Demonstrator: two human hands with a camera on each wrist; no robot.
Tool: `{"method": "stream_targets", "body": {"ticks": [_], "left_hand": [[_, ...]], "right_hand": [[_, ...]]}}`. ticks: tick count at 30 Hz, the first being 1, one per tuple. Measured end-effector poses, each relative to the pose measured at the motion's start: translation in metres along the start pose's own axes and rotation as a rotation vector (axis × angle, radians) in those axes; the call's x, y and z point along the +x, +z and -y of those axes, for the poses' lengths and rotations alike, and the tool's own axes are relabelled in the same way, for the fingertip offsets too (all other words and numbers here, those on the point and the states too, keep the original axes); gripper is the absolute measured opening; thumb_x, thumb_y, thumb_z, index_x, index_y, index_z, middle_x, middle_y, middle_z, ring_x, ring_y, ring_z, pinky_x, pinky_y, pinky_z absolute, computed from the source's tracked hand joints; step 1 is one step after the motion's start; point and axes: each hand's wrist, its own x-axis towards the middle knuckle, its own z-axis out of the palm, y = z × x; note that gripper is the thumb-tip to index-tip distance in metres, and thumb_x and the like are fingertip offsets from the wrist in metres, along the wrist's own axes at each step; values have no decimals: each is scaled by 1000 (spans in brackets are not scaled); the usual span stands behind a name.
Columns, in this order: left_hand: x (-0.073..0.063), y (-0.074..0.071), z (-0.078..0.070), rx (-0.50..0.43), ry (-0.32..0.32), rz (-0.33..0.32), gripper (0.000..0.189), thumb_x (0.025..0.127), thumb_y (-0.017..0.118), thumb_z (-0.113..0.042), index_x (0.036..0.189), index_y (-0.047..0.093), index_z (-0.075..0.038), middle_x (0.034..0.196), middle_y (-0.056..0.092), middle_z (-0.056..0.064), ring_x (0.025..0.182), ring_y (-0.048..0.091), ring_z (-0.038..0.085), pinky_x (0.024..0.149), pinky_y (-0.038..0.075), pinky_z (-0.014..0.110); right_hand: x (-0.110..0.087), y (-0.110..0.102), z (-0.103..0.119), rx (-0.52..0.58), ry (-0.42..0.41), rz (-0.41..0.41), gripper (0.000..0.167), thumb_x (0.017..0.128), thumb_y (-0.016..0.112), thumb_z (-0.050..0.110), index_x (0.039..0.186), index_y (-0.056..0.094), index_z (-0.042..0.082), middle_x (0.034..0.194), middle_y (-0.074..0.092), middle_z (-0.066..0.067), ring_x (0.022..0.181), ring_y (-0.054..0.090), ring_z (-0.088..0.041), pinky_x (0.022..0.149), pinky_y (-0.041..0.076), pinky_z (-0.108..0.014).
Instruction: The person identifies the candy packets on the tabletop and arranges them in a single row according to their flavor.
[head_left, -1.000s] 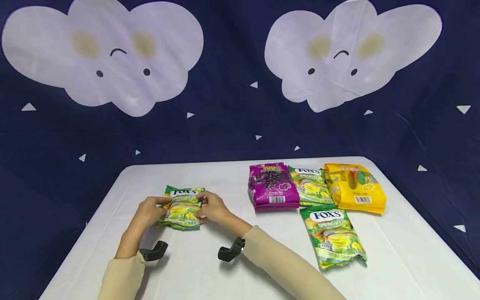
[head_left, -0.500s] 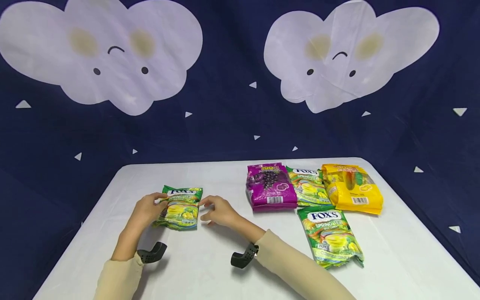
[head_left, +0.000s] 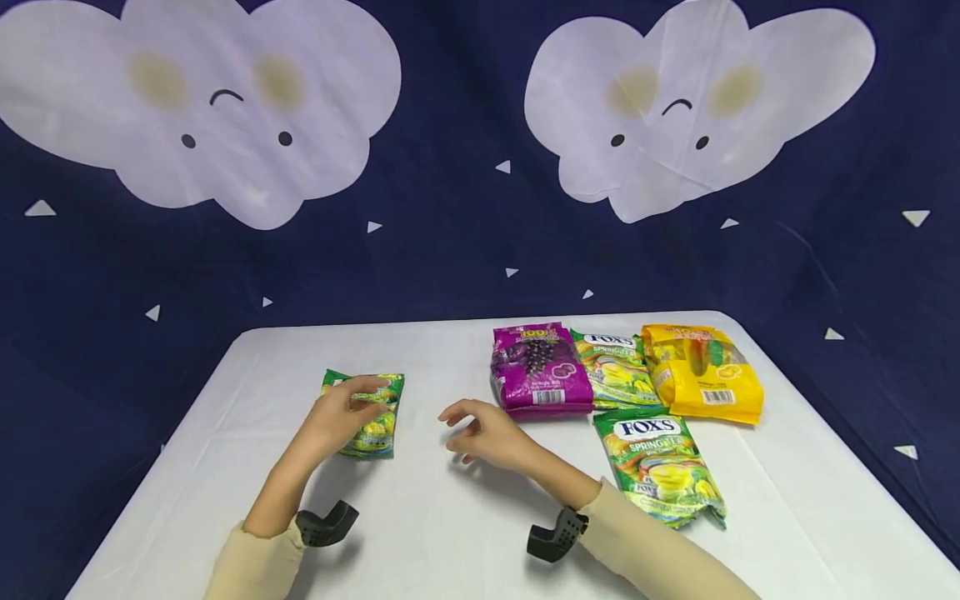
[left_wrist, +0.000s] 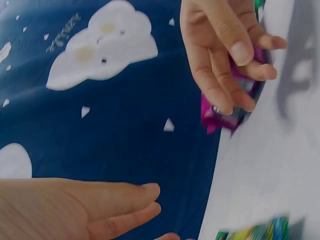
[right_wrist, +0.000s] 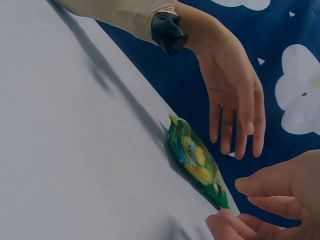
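Observation:
A green FOX'S Spring Tea candy bag lies face up on the left of the table. My left hand hovers over it in the head view and covers its left part. In the right wrist view that hand hangs with long, loose fingers, apart from the candy bag. My right hand is in the air to the right of the bag. Its fingers are loosely bent, with nothing between them. The left wrist view shows the right hand in front of a purple bag.
At the back right stand a purple grape candy bag, another green FOX'S bag and a yellow candy bag, side by side. A further FOX'S bag lies in front of them. A white cloth covers the table; a dark blue curtain hangs behind.
My right hand has let go of the left FOX'S bag and moved right. My left hand has released the bag's left edge and shifted right, above it. The bag has stayed about in place.

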Motion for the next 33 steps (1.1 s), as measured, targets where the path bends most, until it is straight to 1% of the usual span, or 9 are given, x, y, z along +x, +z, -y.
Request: {"method": "stream_targets", "body": {"ticks": [4, 7, 11, 14, 18, 22, 25, 29, 33], "left_hand": [[0, 17, -9, -60, 40, 49, 35, 91, 67, -12, 125, 61, -4, 122, 60, 21, 104, 62, 35, 82, 53, 46], [-1, 29, -13, -95, 44, 82, 34, 90, 68, -12, 124, 63, -7, 120, 62, 18, 101, 63, 32, 83, 53, 45], [-3, 45, -19, -146, 36, 116, 33, 89, 69, -10, 122, 64, -9, 118, 63, 17, 98, 65, 29, 80, 53, 44], [-4, 57, -23, -168, 54, 152, 32, 89, 68, -8, 121, 64, -7, 118, 63, 18, 99, 65, 30, 79, 53, 43], [-5, 73, -30, -180, 95, 233, 33, 91, 67, -11, 123, 63, -7, 119, 61, 21, 101, 63, 34, 78, 53, 45], [-5, 91, -39, -198, 127, 315, 35, 92, 65, -13, 127, 60, -9, 121, 60, 21, 101, 63, 33, 78, 54, 45], [-4, 105, -47, -217, 148, 359, 35, 92, 65, -14, 127, 60, -10, 121, 60, 20, 102, 63, 33, 76, 55, 43], [-2, 120, -57, -225, 174, 392, 36, 91, 67, -14, 127, 61, -12, 121, 61, 18, 104, 63, 35, 77, 55, 42], [0, 134, -66, -221, 180, 398, 36, 90, 68, -15, 126, 61, -15, 121, 61, 17, 106, 62, 34, 79, 55, 42]], "right_hand": [[-18, -13, -4, 31, -7, -15, 35, 86, 70, 2, 119, 61, -2, 115, 58, -23, 78, 66, -29, 60, 58, -35], [-30, -20, -8, 46, -10, -17, 35, 86, 68, 1, 120, 60, -3, 115, 58, -23, 78, 65, -33, 60, 58, -39], [-45, -30, -14, 38, 5, -16, 34, 88, 67, 2, 121, 59, -3, 114, 58, -23, 77, 65, -33, 60, 58, -39], [-55, -37, -19, 25, 16, -29, 34, 88, 67, 3, 121, 59, -3, 114, 58, -22, 80, 65, -31, 61, 58, -37], [-68, -47, -25, 22, 31, -53, 36, 88, 66, 2, 123, 57, -4, 112, 57, -22, 83, 64, -31, 62, 58, -37], [-80, -55, -28, 32, 47, -65, 38, 89, 66, 3, 124, 55, -5, 111, 57, -21, 84, 64, -32, 63, 58, -37], [-87, -60, -30, 41, 51, -69, 38, 89, 67, 5, 124, 55, -5, 110, 58, -21, 85, 64, -32, 63, 58, -37], [-97, -69, -31, 58, 56, -77, 39, 89, 67, 5, 125, 54, -6, 111, 57, -23, 85, 64, -33, 64, 58, -38], [-106, -80, -30, 68, 82, -104, 42, 90, 67, 7, 127, 52, -6, 113, 56, -25, 88, 64, -35, 66, 58, -39]]}}
